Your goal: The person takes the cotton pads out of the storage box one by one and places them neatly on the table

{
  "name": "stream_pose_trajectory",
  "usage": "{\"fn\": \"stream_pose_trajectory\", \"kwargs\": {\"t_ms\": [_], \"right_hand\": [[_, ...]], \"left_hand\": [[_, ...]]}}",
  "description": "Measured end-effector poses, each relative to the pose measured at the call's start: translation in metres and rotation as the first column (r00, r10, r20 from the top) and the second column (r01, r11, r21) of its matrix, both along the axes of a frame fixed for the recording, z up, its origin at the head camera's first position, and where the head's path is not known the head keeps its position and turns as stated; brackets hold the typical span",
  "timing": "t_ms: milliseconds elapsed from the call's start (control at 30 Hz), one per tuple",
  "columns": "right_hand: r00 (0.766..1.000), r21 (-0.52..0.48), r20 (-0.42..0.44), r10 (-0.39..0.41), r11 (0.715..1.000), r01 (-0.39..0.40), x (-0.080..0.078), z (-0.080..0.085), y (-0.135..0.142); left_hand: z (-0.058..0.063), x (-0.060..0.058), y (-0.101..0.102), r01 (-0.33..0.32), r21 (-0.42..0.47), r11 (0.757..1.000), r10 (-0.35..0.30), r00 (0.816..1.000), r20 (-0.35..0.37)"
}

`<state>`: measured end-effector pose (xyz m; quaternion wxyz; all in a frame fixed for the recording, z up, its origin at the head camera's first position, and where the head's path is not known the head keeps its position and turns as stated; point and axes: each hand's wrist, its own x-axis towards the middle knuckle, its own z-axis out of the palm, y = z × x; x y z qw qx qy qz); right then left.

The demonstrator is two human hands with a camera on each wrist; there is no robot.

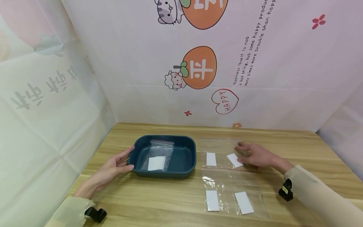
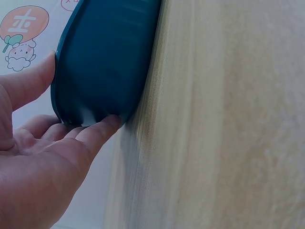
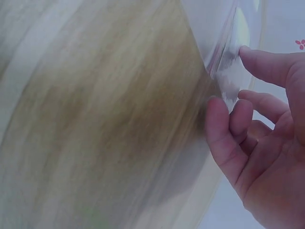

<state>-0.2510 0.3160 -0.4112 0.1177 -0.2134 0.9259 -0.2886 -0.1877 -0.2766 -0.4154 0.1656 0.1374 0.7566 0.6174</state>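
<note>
On the table stands a dark teal plastic tub [image 1: 181, 159] with a clear zip bag [image 1: 161, 148] inside, which holds a white card [image 1: 156, 163]. My left hand [image 1: 114, 167] grips the tub's left end, thumb and fingers spread across it; the left wrist view shows the thumb at the rim. Clear zip bags with white cards lie right of the tub. My right hand [image 1: 256, 155] is at the right side of the upper bags, by a tilted card [image 1: 234, 160]. In the right wrist view its thumb touches the plastic film [image 3: 231, 52], while its fingers stand apart from the thumb.
More white cards lie in the clear bags: one at the upper left [image 1: 211, 159], one at the lower left [image 1: 212, 200] and one at the lower right [image 1: 244, 203]. A printed white cloth [image 1: 158, 101] hangs behind the wooden table [image 1: 158, 201], with another along the left.
</note>
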Motion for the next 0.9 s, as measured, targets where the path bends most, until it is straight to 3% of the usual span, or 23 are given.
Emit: {"fn": "stream_pose_trajectory", "kwargs": {"t_ms": [233,367,533,667,900], "right_hand": [[0.989,0.066,-0.141,0.035,0.997,-0.026,0.006,0.006,-0.010],[0.981,0.040,-0.191,0.027,0.999,-0.019,0.014,0.017,-0.028],[0.970,0.009,-0.244,-0.001,1.000,0.004,0.028,0.037,-0.065],[0.973,-0.052,-0.229,-0.031,0.998,0.020,0.038,0.056,-0.098],[0.964,-0.051,-0.261,0.056,0.996,-0.072,0.036,0.082,-0.163]], "left_hand": [[-0.002,0.000,0.001,0.003,0.008,1.000,-0.003,1.000,0.003],[-0.003,0.000,0.000,0.004,0.014,1.000,-0.004,1.000,-0.001],[-0.004,0.000,0.000,0.008,0.027,1.000,-0.008,1.000,-0.001],[-0.005,0.000,0.000,0.011,0.030,0.999,-0.011,1.000,0.000],[-0.004,-0.002,0.000,0.020,0.041,0.999,-0.021,1.000,0.002]]}}
